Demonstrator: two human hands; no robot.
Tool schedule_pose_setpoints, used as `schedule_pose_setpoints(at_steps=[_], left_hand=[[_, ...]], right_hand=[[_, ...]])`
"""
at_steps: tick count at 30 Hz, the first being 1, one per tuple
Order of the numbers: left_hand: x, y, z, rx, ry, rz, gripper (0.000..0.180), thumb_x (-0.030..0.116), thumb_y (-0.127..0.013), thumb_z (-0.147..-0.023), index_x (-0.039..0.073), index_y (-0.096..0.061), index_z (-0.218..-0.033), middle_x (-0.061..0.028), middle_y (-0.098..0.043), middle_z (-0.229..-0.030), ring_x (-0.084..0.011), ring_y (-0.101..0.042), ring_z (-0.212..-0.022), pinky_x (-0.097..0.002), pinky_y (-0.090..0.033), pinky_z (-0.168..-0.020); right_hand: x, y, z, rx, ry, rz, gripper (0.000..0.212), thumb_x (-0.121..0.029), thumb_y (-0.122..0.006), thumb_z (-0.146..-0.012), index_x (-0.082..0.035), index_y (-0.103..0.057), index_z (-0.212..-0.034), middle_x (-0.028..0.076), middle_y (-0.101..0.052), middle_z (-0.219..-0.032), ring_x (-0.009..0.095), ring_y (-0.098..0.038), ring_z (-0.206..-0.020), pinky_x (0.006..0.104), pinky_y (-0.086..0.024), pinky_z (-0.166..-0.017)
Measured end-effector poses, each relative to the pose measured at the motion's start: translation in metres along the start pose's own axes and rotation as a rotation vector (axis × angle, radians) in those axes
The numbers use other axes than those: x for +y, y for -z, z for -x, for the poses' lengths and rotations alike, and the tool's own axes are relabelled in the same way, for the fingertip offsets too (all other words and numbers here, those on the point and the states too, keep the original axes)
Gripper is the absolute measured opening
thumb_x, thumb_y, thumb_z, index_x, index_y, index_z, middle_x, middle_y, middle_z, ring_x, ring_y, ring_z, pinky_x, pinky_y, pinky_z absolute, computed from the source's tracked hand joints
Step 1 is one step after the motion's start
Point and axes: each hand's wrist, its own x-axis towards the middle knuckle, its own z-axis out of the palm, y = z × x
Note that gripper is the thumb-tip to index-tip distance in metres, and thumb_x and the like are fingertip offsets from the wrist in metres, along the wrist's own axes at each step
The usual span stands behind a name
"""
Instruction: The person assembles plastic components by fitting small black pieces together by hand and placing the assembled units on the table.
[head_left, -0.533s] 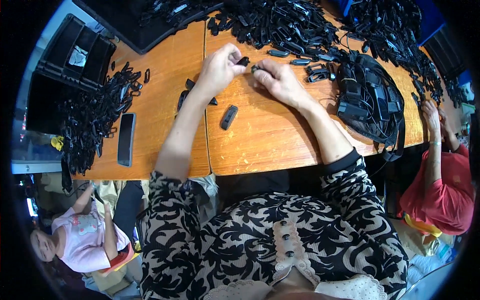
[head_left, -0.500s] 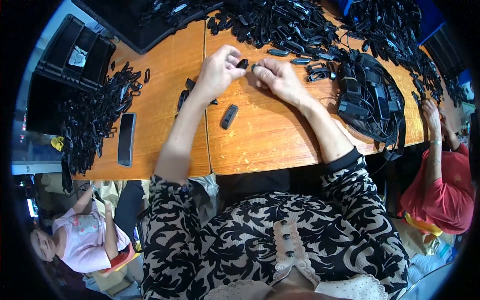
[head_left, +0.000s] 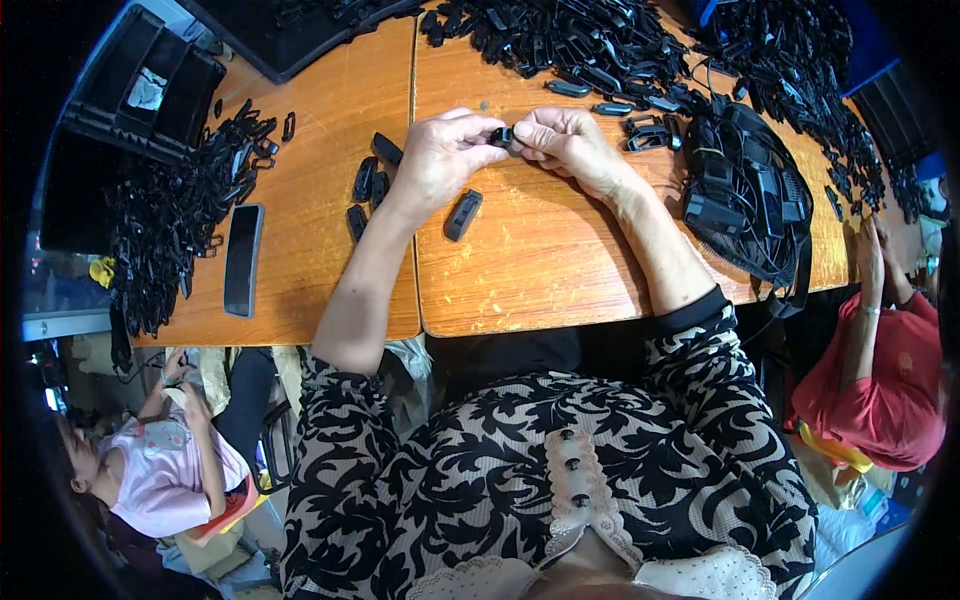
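One small black part (head_left: 502,137) is held up over the middle of the desk (head_left: 540,250), between the two hands. The grip of the left hand (head_left: 438,162) pinches it from the left; the grip of the right hand (head_left: 580,150) is pressed together at its right end, and I cannot tell whether a second small piece sits between those fingertips. One oblong black piece (head_left: 463,215) lies alone on the desk, nearer the body, just right of the seam. Four dark pieces (head_left: 365,178) show beside the left hand and wrist, left of the seam, partly overlapping. Beyond the right hand, two long dark pieces (head_left: 568,88) lie at the near edge of a large heap of black parts (head_left: 570,40), too many to count. To the right are a few frame-like pieces (head_left: 645,135), their number unclear, then one black mesh bag (head_left: 745,190) with cables and boxy devices. A second big heap (head_left: 790,75) spreads behind the bag. On the left lie one phone (head_left: 243,260), screen up, and one pile of black pieces (head_left: 185,210). Two other people are in view: one in a pink shirt (head_left: 165,460) at left, one in a red shirt (head_left: 880,380) at right.
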Motion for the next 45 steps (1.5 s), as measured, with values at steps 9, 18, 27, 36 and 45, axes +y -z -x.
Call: schedule_pose_setpoints(at_steps=[9,18,27,36,45], left_hand=[[0.009,-0.001,0.002,-0.005,-0.124,-0.093,0.027,-0.002,-0.076,-0.077,-0.001,-0.073,-0.104,-0.0084,-0.069,-0.091,-0.0153,-0.067,-0.080,-0.0260,-0.054,-0.071],[0.003,0.002,0.004,-0.013,-0.150,-0.054,0.026,-0.001,-0.076,-0.077,0.001,-0.074,-0.103,-0.0079,-0.071,-0.087,-0.0149,-0.065,-0.075,-0.0282,-0.052,-0.068],[0.018,0.017,-0.007,-0.065,-0.208,-0.032,0.029,0.001,-0.080,-0.073,0.004,-0.075,-0.101,-0.0079,-0.070,-0.104,-0.0170,-0.064,-0.102,-0.0284,-0.053,-0.081],[0.013,0.062,-0.008,-0.243,-0.156,-0.352,0.036,0.008,-0.081,-0.069,0.002,-0.073,-0.103,-0.0122,-0.069,-0.115,-0.0273,-0.062,-0.111,-0.0374,-0.047,-0.097],[-0.064,0.094,-0.159,0.088,0.124,-0.655,0.053,0.036,-0.057,-0.095,0.008,-0.053,-0.140,-0.0189,-0.056,-0.140,-0.0327,-0.051,-0.132,-0.0391,-0.038,-0.111]], right_hand=[[-0.003,0.003,-0.002,-0.016,-0.046,0.149,0.027,-0.029,-0.068,-0.093,-0.006,-0.069,-0.081,-0.004,-0.056,-0.067,0.006,-0.044,-0.060,0.0230,-0.033,-0.053],[0.004,-0.007,-0.003,0.158,-0.041,0.329,0.034,-0.035,-0.073,-0.088,-0.004,-0.066,-0.075,0.000,-0.060,-0.067,0.008,-0.048,-0.059,0.0278,-0.037,-0.050],[0.011,0.003,-0.003,-0.097,0.101,0.070,0.039,-0.042,-0.074,-0.089,-0.003,-0.069,-0.082,0.002,-0.064,-0.072,0.009,-0.054,-0.060,0.0286,-0.042,-0.051],[0.005,-0.002,-0.004,0.634,0.577,1.017,0.026,-0.029,-0.067,-0.091,-0.005,-0.066,-0.100,0.016,-0.066,-0.103,0.033,-0.066,-0.088,0.0443,-0.053,-0.070],[0.018,0.009,-0.012,0.640,0.416,1.280,0.017,-0.016,-0.073,-0.077,-0.006,-0.065,-0.088,0.012,-0.056,-0.092,0.032,-0.058,-0.095,0.0417,-0.052,-0.071]])
